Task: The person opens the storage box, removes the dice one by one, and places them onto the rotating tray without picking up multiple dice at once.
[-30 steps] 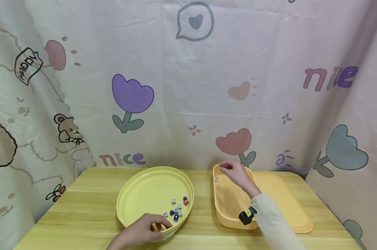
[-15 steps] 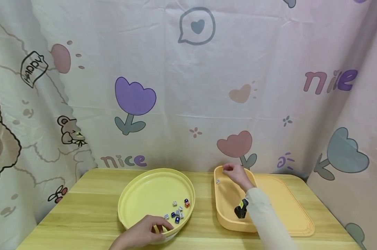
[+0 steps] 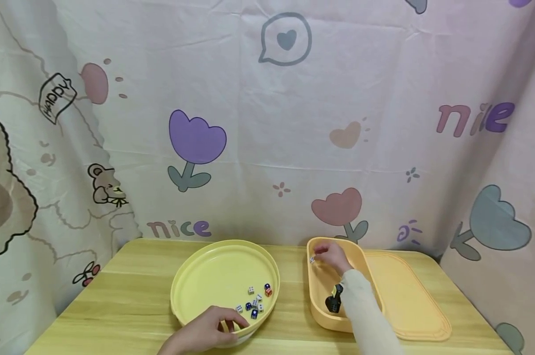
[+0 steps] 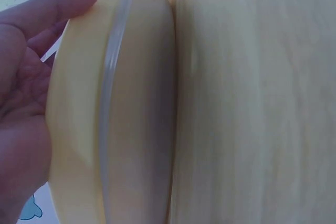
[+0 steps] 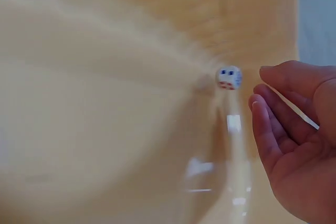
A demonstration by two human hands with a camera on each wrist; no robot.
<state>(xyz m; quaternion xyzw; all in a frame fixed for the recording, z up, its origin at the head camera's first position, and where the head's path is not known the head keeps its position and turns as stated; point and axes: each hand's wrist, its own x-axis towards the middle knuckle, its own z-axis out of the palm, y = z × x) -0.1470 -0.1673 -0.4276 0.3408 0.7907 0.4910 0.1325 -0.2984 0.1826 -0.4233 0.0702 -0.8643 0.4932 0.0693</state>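
Observation:
My left hand (image 3: 207, 328) grips the near rim of a round yellow tray (image 3: 223, 276), fingers over the edge and thumb outside. The left wrist view shows the tray's yellow side wall (image 4: 79, 98) beside the palm. Several dice, white, blue and one red die (image 3: 268, 292), lie in the tray's right part. Inside an orange rectangular container (image 3: 322, 291), my right hand (image 3: 334, 256) hovers close to one white die (image 5: 229, 78) at the wall. In the right wrist view its thumb and fingers are parted, a small gap away from the die.
An orange flat lid (image 3: 413, 301) lies on the wooden table (image 3: 116, 296), to the right of the container. A patterned curtain (image 3: 267, 118) hangs behind the table and at both sides. A black wrist camera (image 3: 334, 300) sits on the right sleeve.
My right hand has come down from the container's far rim into it, nearer the white die. The left hand keeps its grip on the tray. The head view has shifted slightly.

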